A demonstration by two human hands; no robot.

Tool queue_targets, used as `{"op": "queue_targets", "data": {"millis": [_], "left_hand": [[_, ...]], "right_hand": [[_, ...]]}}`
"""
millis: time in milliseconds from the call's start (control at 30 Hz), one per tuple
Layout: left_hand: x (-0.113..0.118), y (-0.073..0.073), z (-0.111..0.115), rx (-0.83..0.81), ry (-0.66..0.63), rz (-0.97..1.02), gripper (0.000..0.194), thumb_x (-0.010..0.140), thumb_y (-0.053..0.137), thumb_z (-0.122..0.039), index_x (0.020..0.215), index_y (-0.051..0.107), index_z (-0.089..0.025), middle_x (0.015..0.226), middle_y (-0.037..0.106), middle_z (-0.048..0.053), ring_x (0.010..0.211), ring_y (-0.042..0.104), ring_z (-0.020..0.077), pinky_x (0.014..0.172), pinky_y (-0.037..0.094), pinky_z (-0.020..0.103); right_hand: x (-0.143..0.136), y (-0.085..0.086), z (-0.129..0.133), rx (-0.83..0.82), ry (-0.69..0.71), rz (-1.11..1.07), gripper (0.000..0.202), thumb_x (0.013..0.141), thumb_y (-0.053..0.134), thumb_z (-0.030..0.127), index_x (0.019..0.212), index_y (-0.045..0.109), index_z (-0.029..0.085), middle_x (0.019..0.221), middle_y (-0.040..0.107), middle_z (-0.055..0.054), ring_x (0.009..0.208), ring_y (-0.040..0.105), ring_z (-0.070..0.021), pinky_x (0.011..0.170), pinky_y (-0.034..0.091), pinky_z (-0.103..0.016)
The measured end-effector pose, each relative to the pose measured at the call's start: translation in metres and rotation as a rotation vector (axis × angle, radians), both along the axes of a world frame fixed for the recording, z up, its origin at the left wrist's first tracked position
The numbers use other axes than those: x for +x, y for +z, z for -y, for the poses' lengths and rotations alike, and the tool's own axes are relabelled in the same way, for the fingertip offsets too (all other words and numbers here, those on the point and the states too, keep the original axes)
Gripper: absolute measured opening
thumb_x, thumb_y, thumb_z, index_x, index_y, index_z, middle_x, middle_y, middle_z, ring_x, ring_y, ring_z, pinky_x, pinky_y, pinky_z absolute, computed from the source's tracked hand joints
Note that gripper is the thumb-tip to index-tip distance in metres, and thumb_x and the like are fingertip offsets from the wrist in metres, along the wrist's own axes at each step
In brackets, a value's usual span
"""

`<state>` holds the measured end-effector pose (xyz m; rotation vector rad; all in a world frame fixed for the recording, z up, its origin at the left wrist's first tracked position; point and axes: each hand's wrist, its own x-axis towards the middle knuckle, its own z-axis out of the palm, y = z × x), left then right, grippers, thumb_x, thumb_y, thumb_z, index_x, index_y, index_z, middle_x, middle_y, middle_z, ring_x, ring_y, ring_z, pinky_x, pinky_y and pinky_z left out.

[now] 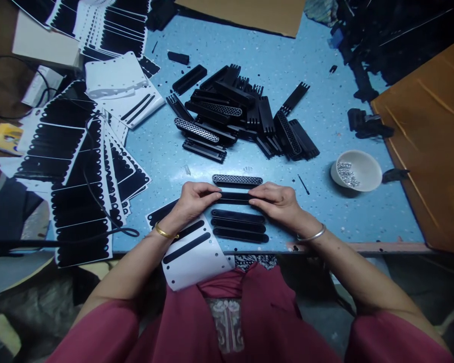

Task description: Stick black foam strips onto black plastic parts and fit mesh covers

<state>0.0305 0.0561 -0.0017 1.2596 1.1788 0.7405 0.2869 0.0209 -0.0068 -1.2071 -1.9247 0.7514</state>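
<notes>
Where the table's near edge meets the person's maroon garment [181, 327], a white sheet [192, 269] with black strips and small dark dots hangs partly over the edge, its upper part passing beneath the left forearm. Just to its right, three black bars [239, 221] lie side by side on the speckled blue table [321, 212].

Beyond them is the black strip [235, 198], stretched crosswise between the two hands. The left hand [199, 198] pinches one end between thumb and fingers, a gold bangle [166, 232] on its wrist; the right hand [276, 200] pinches the other end the same way, a silver bangle [312, 233] on its wrist. Whether the strip touches the table, I cannot tell. Just past it lies a bar with a lattice-patterned face [237, 180].

Off to the right stands a round white bowl [370, 174], upright, holding a cluster of small shiny metal pieces [347, 174] gathered toward its left side; they are too small to identify. A brown panel [431, 146] stands farther right.

To the left, black-and-white sheets [79, 176] fan out in overlapping layers, crossed by a dark cable [91, 194]. Farther back, a jumbled heap of black parts [242, 111] fills the middle, some lattice-faced, some pronged. Behind the sheets sits a beige box [43, 43], its contents hidden, and at the far edge a tan cardboard piece [245, 15].
</notes>
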Motion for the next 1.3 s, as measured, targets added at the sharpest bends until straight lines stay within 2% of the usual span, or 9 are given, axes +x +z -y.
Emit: {"op": "queue_targets", "data": {"millis": [300, 500, 633, 833, 967, 1067, 1133, 1233, 1300], "left_hand": [[0.0, -0.001, -0.001, 0.003, -0.002, -0.014, 0.021, 0.071, 0.08, -0.028, 0.085, 0.079, -0.013, 0.083, 0.076, 0.009, 0.072, 0.068, 0.0168, 0.067, 0.053, 0.026], [0.0, -0.001, 0.0, 0.014, 0.005, 0.002, 0.02, 0.071, 0.079, -0.028, 0.084, 0.078, -0.013, 0.081, 0.076, 0.008, 0.07, 0.067, 0.0157, 0.066, 0.053, 0.026], [0.001, -0.001, 0.001, 0.015, 0.011, 0.012, 0.019, 0.07, 0.079, -0.028, 0.083, 0.078, -0.013, 0.079, 0.075, 0.007, 0.068, 0.065, 0.0153, 0.063, 0.052, 0.025], [0.002, 0.0, 0.0, 0.025, 0.006, 0.023, 0.019, 0.069, 0.077, -0.029, 0.08, 0.076, -0.013, 0.072, 0.071, 0.006, 0.062, 0.06, 0.0128, 0.055, 0.046, 0.023], [0.002, 0.008, 0.0, 0.032, -0.045, -0.006, 0.022, 0.071, 0.074, -0.032, 0.08, 0.074, -0.012, 0.068, 0.067, 0.003, 0.058, 0.056, 0.0116, 0.053, 0.042, 0.022], [0.006, 0.014, 0.001, 0.073, -0.084, -0.09, 0.027, 0.076, 0.068, -0.039, 0.077, 0.072, -0.013, 0.063, 0.064, 0.002, 0.056, 0.054, 0.0119, 0.051, 0.039, 0.023], [0.011, 0.014, 0.0, 0.152, -0.08, -0.23, 0.031, 0.077, 0.067, -0.045, 0.072, 0.07, -0.014, 0.059, 0.061, 0.002, 0.054, 0.051, 0.0122, 0.051, 0.035, 0.024], [0.02, 0.011, -0.002, 0.313, -0.057, -0.494, 0.036, 0.07, 0.075, -0.05, 0.062, 0.066, -0.016, 0.054, 0.057, 0.001, 0.053, 0.048, 0.0134, 0.053, 0.031, 0.025], [0.026, 0.007, -0.004, 0.383, -0.055, -0.589, 0.039, 0.065, 0.079, -0.052, 0.06, 0.063, -0.018, 0.054, 0.056, 0.001, 0.054, 0.047, 0.0145, 0.054, 0.029, 0.026]], "right_hand": [[0.002, 0.003, 0.001, 0.108, 0.076, 0.091, 0.022, 0.092, 0.06, 0.024, 0.109, 0.073, 0.019, 0.094, 0.074, -0.009, 0.084, 0.068, -0.0195, 0.075, 0.06, -0.037], [0.005, -0.006, 0.005, 0.108, 0.064, 0.088, 0.023, 0.093, 0.06, 0.028, 0.112, 0.071, 0.021, 0.099, 0.075, -0.007, 0.091, 0.069, -0.019, 0.079, 0.06, -0.037], [0.01, -0.009, 0.015, 0.102, -0.058, 0.103, 0.021, 0.091, 0.062, 0.028, 0.108, 0.072, 0.023, 0.1, 0.076, -0.007, 0.091, 0.071, -0.0193, 0.082, 0.06, -0.037], [0.025, 0.001, 0.038, 0.087, -0.441, 0.074, 0.017, 0.09, 0.059, 0.03, 0.091, 0.074, 0.022, 0.08, 0.075, -0.006, 0.075, 0.071, -0.019, 0.071, 0.059, -0.034], [0.014, -0.001, 0.04, -0.019, -0.485, 0.004, 0.024, 0.09, 0.057, 0.037, 0.088, 0.074, 0.019, 0.07, 0.071, -0.005, 0.065, 0.067, -0.0171, 0.064, 0.055, -0.031], [-0.002, -0.006, 0.03, -0.109, -0.521, 0.033, 0.038, 0.086, 0.059, 0.05, 0.09, 0.073, 0.015, 0.067, 0.07, -0.006, 0.055, 0.063, -0.0161, 0.055, 0.05, -0.029], [-0.014, -0.009, 0.022, -0.135, -0.558, 0.151, 0.046, 0.08, 0.061, 0.06, 0.083, 0.073, 0.015, 0.059, 0.066, -0.005, 0.05, 0.059, -0.0159, 0.052, 0.046, -0.028], [-0.027, -0.012, 0.012, -0.138, -0.572, 0.356, 0.049, 0.073, 0.065, 0.067, 0.067, 0.068, 0.018, 0.054, 0.063, -0.005, 0.05, 0.057, -0.0169, 0.051, 0.04, -0.028], [-0.031, -0.014, 0.008, -0.137, -0.551, 0.405, 0.048, 0.074, 0.065, 0.065, 0.059, 0.064, 0.019, 0.054, 0.063, -0.006, 0.052, 0.057, -0.0176, 0.051, 0.037, -0.028]]}}
